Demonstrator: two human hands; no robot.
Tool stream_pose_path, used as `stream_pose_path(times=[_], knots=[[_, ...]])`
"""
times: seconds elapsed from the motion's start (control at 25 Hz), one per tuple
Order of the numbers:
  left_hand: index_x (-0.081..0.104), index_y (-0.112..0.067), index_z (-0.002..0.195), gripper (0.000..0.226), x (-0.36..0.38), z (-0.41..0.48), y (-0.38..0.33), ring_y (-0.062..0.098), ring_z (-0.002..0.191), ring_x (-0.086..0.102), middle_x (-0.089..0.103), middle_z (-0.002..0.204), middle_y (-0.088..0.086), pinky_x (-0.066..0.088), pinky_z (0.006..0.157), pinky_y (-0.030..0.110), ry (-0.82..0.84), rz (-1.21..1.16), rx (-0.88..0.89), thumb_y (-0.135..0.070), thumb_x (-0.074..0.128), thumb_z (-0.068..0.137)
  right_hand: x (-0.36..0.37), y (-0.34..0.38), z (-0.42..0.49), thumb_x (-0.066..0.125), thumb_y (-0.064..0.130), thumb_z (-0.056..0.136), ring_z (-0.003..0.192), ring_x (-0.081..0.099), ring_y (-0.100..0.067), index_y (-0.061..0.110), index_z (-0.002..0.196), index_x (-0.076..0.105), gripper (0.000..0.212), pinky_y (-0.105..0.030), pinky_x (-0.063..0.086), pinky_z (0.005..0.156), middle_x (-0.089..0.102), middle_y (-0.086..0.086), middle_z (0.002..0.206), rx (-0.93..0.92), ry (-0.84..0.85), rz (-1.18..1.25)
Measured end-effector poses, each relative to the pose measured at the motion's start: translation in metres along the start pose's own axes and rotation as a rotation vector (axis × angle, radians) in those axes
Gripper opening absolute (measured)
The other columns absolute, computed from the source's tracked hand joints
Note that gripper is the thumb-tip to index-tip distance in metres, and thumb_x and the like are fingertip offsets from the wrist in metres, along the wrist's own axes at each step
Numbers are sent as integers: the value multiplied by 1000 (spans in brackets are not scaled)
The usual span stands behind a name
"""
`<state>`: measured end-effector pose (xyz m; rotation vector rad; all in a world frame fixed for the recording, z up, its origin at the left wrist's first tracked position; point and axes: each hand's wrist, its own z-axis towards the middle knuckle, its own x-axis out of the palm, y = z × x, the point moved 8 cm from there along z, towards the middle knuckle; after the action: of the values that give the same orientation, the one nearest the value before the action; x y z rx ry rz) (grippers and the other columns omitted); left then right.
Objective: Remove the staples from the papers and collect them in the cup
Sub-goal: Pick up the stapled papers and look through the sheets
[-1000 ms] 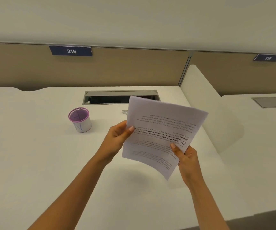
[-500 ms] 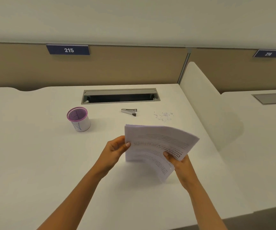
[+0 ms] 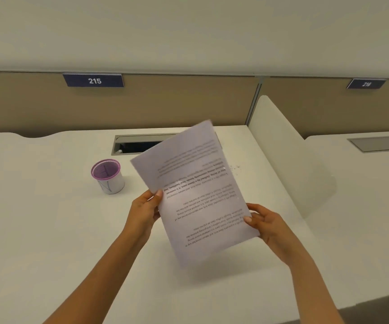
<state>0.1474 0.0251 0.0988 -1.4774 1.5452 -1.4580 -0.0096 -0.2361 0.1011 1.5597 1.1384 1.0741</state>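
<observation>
While both hands hold the papers (image 3: 198, 195) up off the desk (image 3: 37, 218), I see the printed side facing the head camera with its text upside down. The left hand (image 3: 143, 212) pinches the sheets' left edge, thumb on the front and fingers hidden behind. The right hand (image 3: 267, 224) pinches the right edge near the lower corner, thumb likewise on the front. The papers sit skewed and cover part of the cable slot (image 3: 137, 142) at the back. The cup (image 3: 108, 177) stands upright on the desk left of the papers, near the left hand but apart from it. Small specks (image 3: 235, 168) lie on the desk just past the papers' right edge — I cannot tell whether they are staples.
</observation>
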Motion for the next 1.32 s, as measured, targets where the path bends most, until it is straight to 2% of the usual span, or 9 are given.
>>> stream_pose_path(times=[0.2,0.32,0.48,0.72,0.84,0.96,1.04,1.12,1.32], knots=[[68,-21,101,19,-9,-7,27,15,89,68,76,94,-5,54,72,34,-128,-324,-148,-15,50,97,34,-38,-11,62,11,84,100,68,-29,14,112,69,29,-42,57,84,71,-9,109,-48,-129,379],[66,-20,107,20,-2,-18,47,17,95,66,73,102,-1,53,75,35,-146,-420,-202,-16,49,98,66,-43,-8,69,16,84,111,65,-28,12,122,64,39,-40,56,88,68,-9,123,-68,-193,455],[65,-20,110,21,3,-28,65,19,100,66,72,108,1,52,78,37,-130,-496,-239,-16,48,98,67,-32,-5,63,12,86,108,67,-28,11,119,66,32,-37,59,82,71,-10,118,-106,-349,452],[59,-14,120,28,-27,-22,41,14,88,70,75,100,-2,54,71,33,-132,-349,-135,-5,51,95,35,-17,-7,60,14,89,104,69,-30,11,115,68,28,-40,58,84,72,-12,115,-139,-353,255],[53,-24,128,36,-56,-9,1,16,93,67,68,115,2,55,78,35,-146,-29,-20,-19,58,93,15,-16,-11,61,17,89,105,68,-31,13,115,69,28,-37,58,81,70,-13,117,-122,-297,201],[42,-37,136,52,-47,-1,-18,20,108,59,58,123,-10,48,91,48,31,396,-37,-46,58,87,6,-22,-14,61,19,90,106,67,-33,15,116,68,27,-35,58,80,69,-13,118,-94,-242,141],[52,-37,128,38,-26,-2,-22,20,106,63,67,116,-12,50,90,47,171,438,-5,-43,53,91,5,-26,-14,62,21,89,106,67,-31,15,115,68,28,-36,58,82,70,-12,118,-81,-228,114],[61,-35,117,25,-16,-6,-24,18,101,66,72,107,-9,54,88,41,167,375,75,-32,48,96,2,-27,-12,63,23,87,104,68,-30,15,116,68,30,-37,57,83,71,-11,116,-75,-248,82],[65,-37,112,26,-25,-18,-14,4,99,66,73,106,-13,53,72,11,116,312,169,-24,48,97,-10,-26,-9,64,32,84,96,69,-23,19,112,69,31,-26,56,74,73,-6,105,-75,-276,-24]])
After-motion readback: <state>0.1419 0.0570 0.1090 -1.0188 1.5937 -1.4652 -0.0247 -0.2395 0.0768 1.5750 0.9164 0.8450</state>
